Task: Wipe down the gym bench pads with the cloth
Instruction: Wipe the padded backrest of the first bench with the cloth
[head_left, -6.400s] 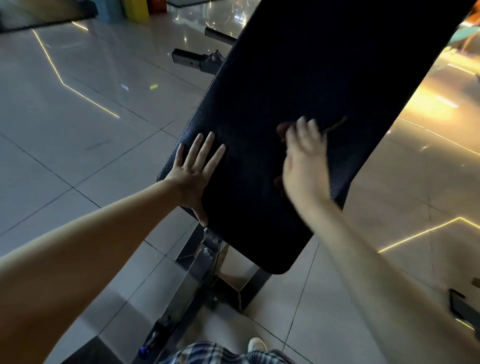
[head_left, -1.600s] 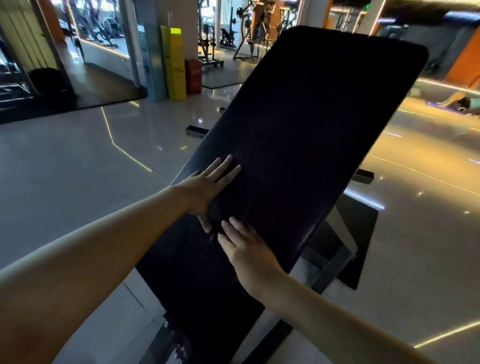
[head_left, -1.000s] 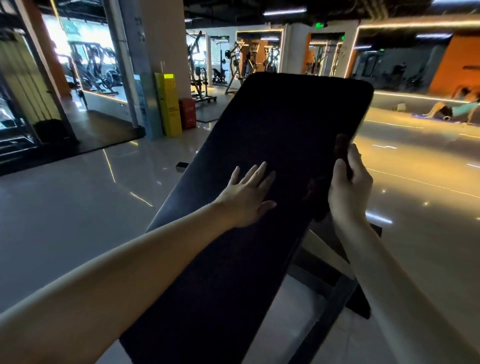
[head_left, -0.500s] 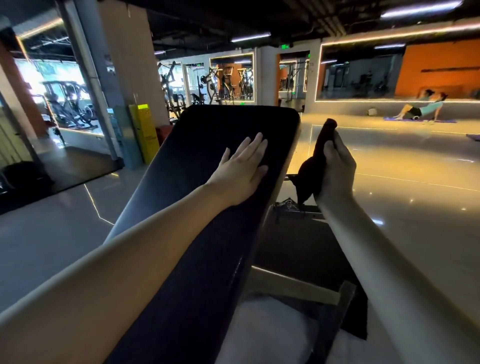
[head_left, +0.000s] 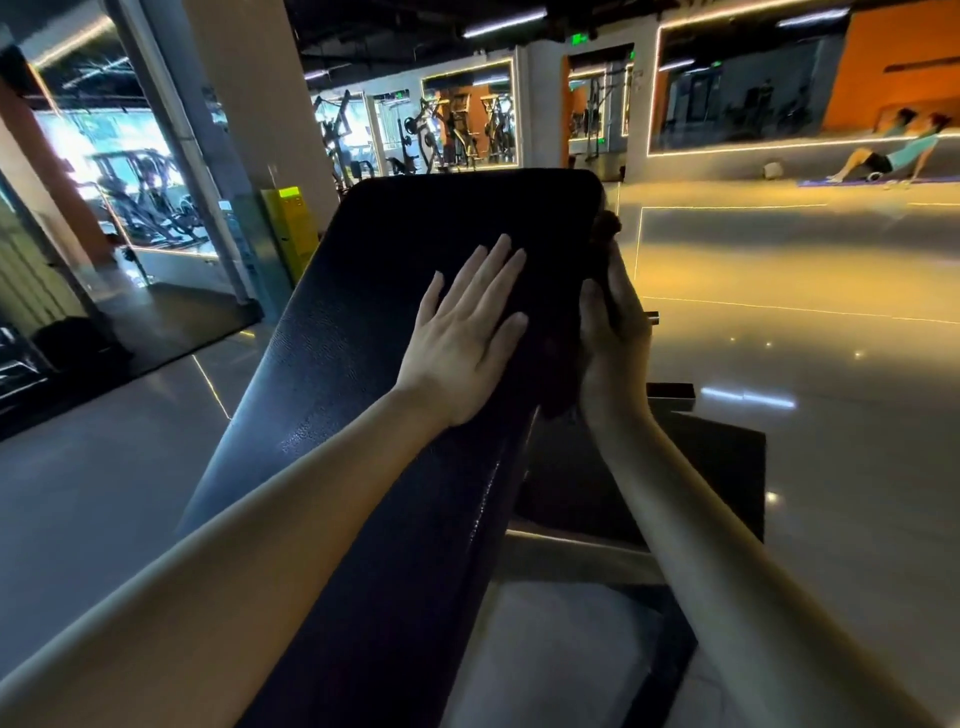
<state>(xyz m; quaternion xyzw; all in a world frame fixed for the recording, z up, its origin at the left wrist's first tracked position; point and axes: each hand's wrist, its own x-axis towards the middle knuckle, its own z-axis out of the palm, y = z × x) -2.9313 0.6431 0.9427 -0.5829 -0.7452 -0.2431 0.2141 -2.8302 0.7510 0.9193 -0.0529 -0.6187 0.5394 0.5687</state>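
A long black bench pad (head_left: 363, 322) slopes up and away from me through the middle of the view. My left hand (head_left: 465, 332) lies flat on its upper part, fingers straight and spread. My right hand (head_left: 610, 332) is at the pad's right side edge and presses a dark cloth (head_left: 605, 226) against that edge. The cloth pokes out above the fingertips and hangs below the palm, and most of it is hidden against the dark pad.
The bench's metal frame (head_left: 571, 551) and a dark floor mat (head_left: 727, 467) lie under the pad on the right. Shiny tiled floor (head_left: 805, 364) spreads around. A pillar (head_left: 260, 104) and yellow box (head_left: 293, 228) stand left, gym machines behind. A person (head_left: 883, 156) exercises at far right.
My right hand, which held the cloth out beside the pad, has come in against the pad's right edge. The view has moved closer to the pad's top. My left hand stays flat.
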